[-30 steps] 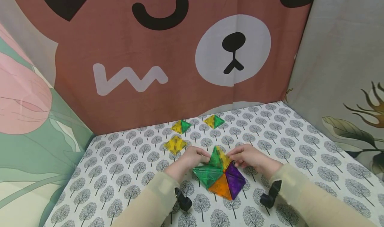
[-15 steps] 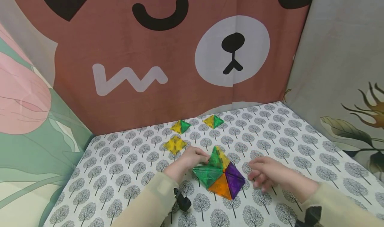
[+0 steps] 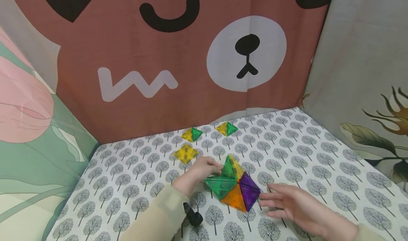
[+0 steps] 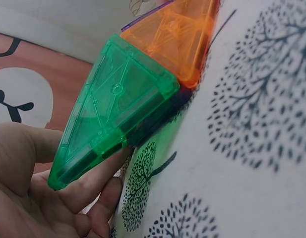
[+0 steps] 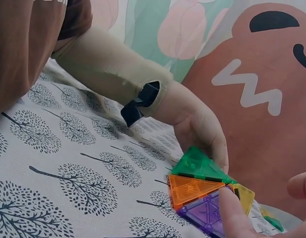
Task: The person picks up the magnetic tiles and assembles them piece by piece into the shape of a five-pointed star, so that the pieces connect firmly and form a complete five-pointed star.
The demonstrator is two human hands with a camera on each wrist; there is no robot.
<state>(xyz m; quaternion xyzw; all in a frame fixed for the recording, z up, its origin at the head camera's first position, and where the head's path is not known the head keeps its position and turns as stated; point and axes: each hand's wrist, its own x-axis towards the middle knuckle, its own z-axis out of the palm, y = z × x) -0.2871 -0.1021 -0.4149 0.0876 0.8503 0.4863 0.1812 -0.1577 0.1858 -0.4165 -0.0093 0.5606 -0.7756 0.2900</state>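
A cluster of translucent magnetic tiles stands in front of me: green tiles, a yellow one, purple ones and an orange one, joined into a raised, pointed shape. My left hand holds its left side; in the left wrist view, thumb and fingers lie around the tip of a green tile. On the other side, my right hand has loosely extended fingers beside the purple tiles and grips nothing. Whether its fingertips touch them I cannot tell. In the right wrist view, its finger overlaps the purple tile.
Farther back lie a yellow tile pair and two yellow-green pairs. The tree-print cloth covers the table. A bear-print curtain rises behind it, with other printed curtains at both sides.
My right hand has let go of the cluster's top by the yellow tile, swung out right, and come down toward me beside the purple tiles. My left hand has stayed put.
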